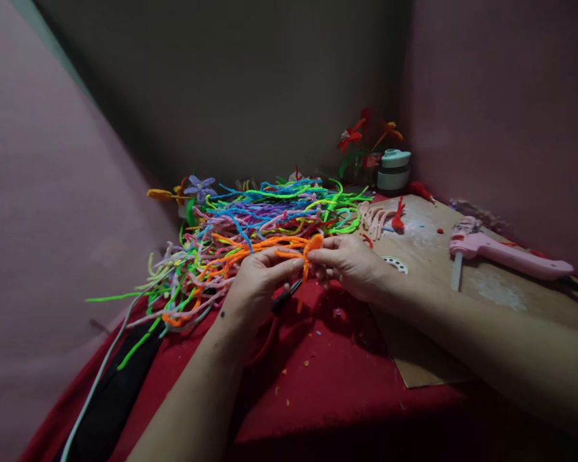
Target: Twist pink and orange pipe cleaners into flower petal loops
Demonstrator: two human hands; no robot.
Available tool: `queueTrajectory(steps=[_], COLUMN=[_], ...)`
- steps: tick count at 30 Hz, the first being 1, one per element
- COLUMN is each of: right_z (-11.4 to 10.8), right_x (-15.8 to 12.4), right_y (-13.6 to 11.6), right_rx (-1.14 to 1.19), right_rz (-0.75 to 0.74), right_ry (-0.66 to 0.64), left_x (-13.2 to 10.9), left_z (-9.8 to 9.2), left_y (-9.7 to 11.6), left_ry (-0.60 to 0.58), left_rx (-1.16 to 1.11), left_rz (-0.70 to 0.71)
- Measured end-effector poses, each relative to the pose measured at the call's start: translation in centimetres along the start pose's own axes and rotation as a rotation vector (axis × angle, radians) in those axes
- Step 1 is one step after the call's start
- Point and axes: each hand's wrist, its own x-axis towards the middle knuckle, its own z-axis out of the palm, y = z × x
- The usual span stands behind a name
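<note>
Both hands meet over the front of a heap of coloured pipe cleaners (270,212). Between them is an orange pipe cleaner (306,268), bent into a small looped shape at the top with loose ends sticking out to the left and down. My left hand (264,274) pinches one end of it between thumb and finger. My right hand (347,260) grips the looped part from the other side. Below the fingers, a dark-handled tool (284,298) lies partly hidden by my left hand.
A pink glue gun (510,255) rests on a brown board (491,308) at the right. Behind stand a pale green and black container (394,172) and red pipe-cleaner flowers (350,138). A white cable (99,378) runs down the left over the red cloth (337,398).
</note>
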Motion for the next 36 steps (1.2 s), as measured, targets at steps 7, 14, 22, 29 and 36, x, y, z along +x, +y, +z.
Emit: queueTrajectory(steps=[7,14,22,29,36], right_z=[0.0,0.1,0.2,-0.3,-0.3], right_x=[-0.3,-0.3,-0.3,0.1,-0.2], right_y=[0.0,-0.3,-0.2,-0.3,-0.8], right_rx=[-0.142,-0.314,-0.057,0.093,-0.100], right_rz=[-0.103,-0.107,0.015,0.115,-0.057], right_ry=[-0.007,0.059,-0.006,-0.040,-0.040], left_x=[-0.1,0.0,-0.2,-0.1,-0.1], left_z=[1.4,1.6,1.3,0.9,0.1], left_y=[0.1,-0.4,-1.5,-1.4,-0.2], left_ry=[0.068,0.108,0.168,0.113,-0.081], left_rx=[0.003,-0.069,0.483,0.870,-0.004], left_rz=[0.018,0.071,0.519,0.833,-0.071])
